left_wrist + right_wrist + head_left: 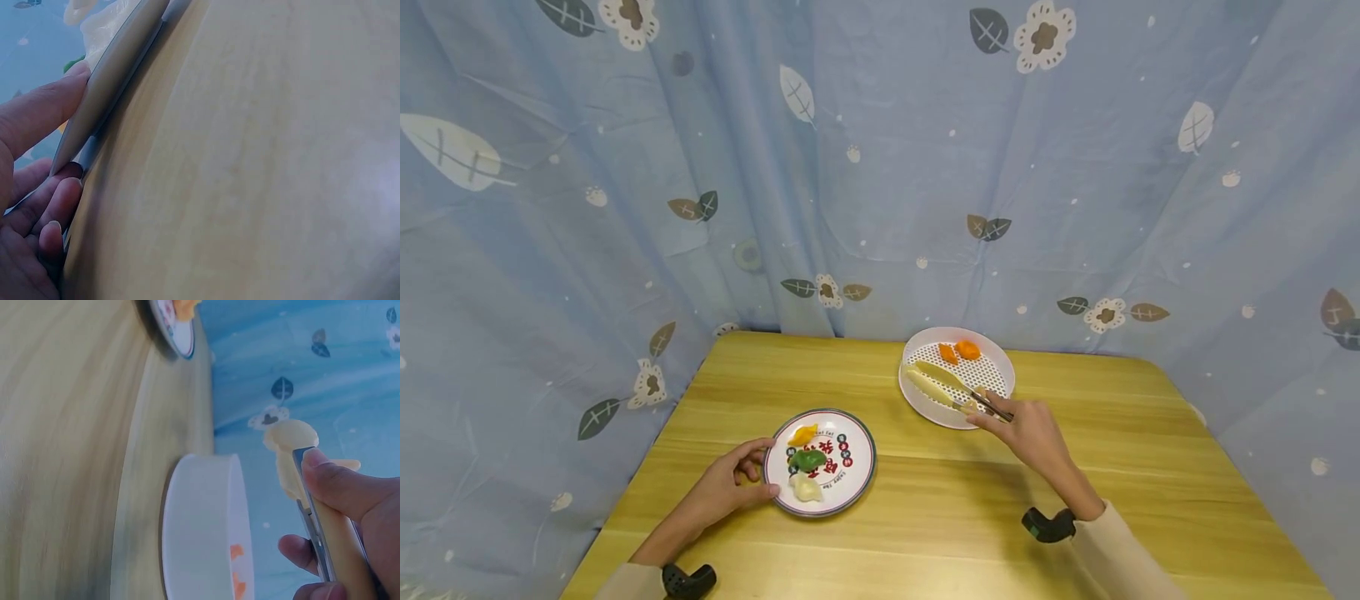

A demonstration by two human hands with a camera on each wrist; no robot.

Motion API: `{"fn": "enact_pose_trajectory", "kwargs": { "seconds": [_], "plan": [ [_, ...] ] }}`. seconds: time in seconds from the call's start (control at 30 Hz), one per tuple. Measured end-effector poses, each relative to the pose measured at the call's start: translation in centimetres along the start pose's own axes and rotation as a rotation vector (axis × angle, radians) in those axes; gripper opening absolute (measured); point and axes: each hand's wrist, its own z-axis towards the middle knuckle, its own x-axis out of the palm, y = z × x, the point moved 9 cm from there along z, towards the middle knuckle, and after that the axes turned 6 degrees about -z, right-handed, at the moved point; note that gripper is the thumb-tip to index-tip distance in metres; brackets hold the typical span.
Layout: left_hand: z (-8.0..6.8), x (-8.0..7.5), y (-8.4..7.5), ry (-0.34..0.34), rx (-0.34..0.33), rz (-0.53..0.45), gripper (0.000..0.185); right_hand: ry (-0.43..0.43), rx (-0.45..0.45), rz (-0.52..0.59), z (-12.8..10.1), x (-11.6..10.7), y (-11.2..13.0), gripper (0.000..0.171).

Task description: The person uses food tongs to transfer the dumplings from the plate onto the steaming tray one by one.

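Tongs: you hold the yellow tongs [951, 388] in your right hand [1030, 429]; their tips reach over the white perforated tray [992, 350], and the handle end sits in your fingers at the tray's near rim.
Right grip: your thumb and fingers [340, 487] are curled round the tongs' handle, pinching it; in the right wrist view the thumb presses on top of the metal arm.
Tongs' tips: in the right wrist view a pale, dumpling-like piece [289, 440] shows at the far end of the tongs; you cannot tell from these views whether the tips clamp it.
Tray: it stands on the far middle of the tabletop [925, 533], with two orange pieces [958, 351] at its far side.
Plate: the patterned plate [857, 467] lies nearer you and to the left, well apart from the tray; it carries a yellow piece [802, 434], a green piece [808, 458] and a white piece [806, 488].
Left grip: your left hand [733, 483] grips the plate's left rim, thumb on the near edge and fingers curled at the far edge; the left wrist view shows the thumb [44, 109] lying on the rim.
Surroundings: a blue curtain with leaves and flowers [880, 167] hangs behind and beside the tabletop.
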Motion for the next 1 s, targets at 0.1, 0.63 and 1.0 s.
{"fn": "enact_pose_trajectory", "kwargs": {
  "seconds": [0.1,0.63,1.0],
  "plan": [
    [-0.1,0.0,-0.1,0.003,0.007,-0.001,0.078,0.0,0.019,-0.013,0.4,0.1,-0.6,0.055],
    [0.2,-0.1,-0.3,-0.008,0.01,0.032,0.076,0.048,0.145,-0.085,2.8,1.2,-4.6,0.065],
    [0.0,0.0,0.0,-0.007,-0.01,0.03,0.078,0.082,0.164,-0.137,4.2,2.3,-6.4,0.062]
  ]
}}
